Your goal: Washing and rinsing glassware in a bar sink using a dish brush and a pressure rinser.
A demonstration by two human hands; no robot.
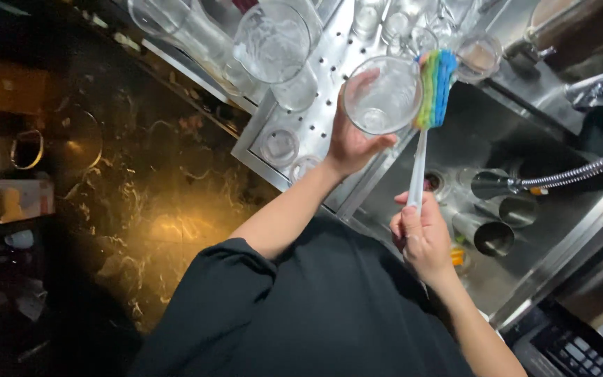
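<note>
My left hand [349, 145] grips a clear drinking glass [382, 94] by its base and tilts it so the mouth faces me, above the edge of the steel sink [560, 258]. My right hand [420, 236] holds the white handle of a bottle brush [417, 167]. Its rainbow-coloured sponge head [435, 85] rests against the right rim of the glass. A black sleeve covers my upper left arm.
A perforated steel draining board [329, 77] holds several upturned glasses [273, 42]. Steel jiggers and cups [493, 237] lie in the sink basin under a flexible spray hose [581, 171]. A tap [598, 87] is at the right. A dark marble counter [148, 209] lies to the left.
</note>
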